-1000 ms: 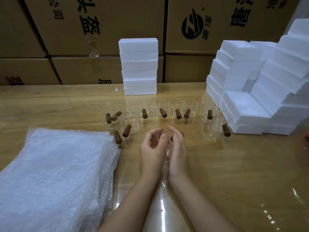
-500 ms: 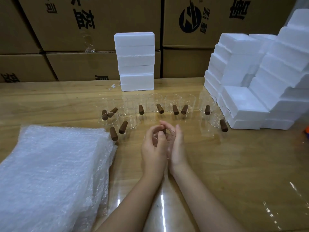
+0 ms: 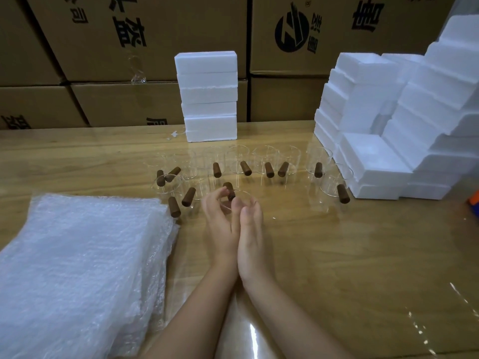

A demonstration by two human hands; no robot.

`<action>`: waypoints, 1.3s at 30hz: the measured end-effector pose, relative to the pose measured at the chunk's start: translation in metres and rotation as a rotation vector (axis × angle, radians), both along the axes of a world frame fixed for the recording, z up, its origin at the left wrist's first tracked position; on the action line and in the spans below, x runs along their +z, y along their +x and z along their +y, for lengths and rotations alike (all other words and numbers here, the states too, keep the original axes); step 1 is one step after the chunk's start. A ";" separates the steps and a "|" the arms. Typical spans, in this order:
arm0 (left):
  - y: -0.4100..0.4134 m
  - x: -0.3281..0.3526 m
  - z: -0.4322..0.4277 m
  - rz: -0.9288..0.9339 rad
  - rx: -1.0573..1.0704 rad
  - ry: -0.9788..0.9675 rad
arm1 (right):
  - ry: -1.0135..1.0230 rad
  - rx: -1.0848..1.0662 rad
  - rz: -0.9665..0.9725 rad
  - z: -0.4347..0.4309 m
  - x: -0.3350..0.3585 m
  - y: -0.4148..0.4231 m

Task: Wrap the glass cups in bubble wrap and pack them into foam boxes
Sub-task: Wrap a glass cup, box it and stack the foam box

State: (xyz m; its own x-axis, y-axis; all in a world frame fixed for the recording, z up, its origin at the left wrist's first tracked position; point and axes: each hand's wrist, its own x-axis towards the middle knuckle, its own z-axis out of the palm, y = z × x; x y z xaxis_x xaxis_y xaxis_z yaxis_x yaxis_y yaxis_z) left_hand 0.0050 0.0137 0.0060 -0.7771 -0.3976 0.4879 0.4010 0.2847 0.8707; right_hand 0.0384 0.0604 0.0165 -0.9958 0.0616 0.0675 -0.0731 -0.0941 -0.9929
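Both hands meet at the middle of the wooden table around one clear glass cup [image 3: 241,200] with a brown wooden handle [image 3: 229,193]. My left hand [image 3: 220,221] curls its fingers round the cup's left side by the handle. My right hand [image 3: 250,229] cups the right side, fingertips hooked over the rim. Several more glass cups [image 3: 264,161] with brown handles stand in a loose row behind. A thick stack of bubble wrap sheets [image 3: 77,268] lies at the left. White foam boxes [image 3: 208,94] are stacked at the back centre.
A large stepped pile of foam boxes [image 3: 388,141] fills the right side. Cardboard cartons [image 3: 155,35] wall off the back. An orange and blue object [image 3: 474,203] peeks in at the right edge. Glossy table surface [image 3: 350,268] shows in front and to the right.
My hands, apart and open a second ago, have closed round the glass cup. The cup's handle now points up and to the left, between my left fingers.
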 end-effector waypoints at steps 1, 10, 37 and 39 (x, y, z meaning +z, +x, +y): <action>0.000 0.001 0.000 -0.018 -0.032 0.027 | 0.032 -0.020 0.007 0.001 0.000 0.000; 0.006 0.005 0.009 0.008 -0.293 0.144 | -0.466 -0.073 -0.089 0.019 0.003 -0.024; -0.012 0.013 -0.009 -0.579 -0.773 0.966 | 0.235 -0.070 0.332 0.035 -0.012 -0.035; -0.012 0.013 -0.011 -0.641 -0.735 0.872 | 0.184 -0.027 0.301 0.040 -0.013 -0.039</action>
State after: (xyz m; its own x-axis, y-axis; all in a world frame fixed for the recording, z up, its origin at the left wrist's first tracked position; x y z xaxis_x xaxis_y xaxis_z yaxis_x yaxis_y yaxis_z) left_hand -0.0072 0.0028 0.0187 -0.9430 0.2211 -0.2487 -0.3319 -0.5731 0.7493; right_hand -0.0005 0.1000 0.0038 -0.9277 0.0469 0.3704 -0.3653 0.0903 -0.9265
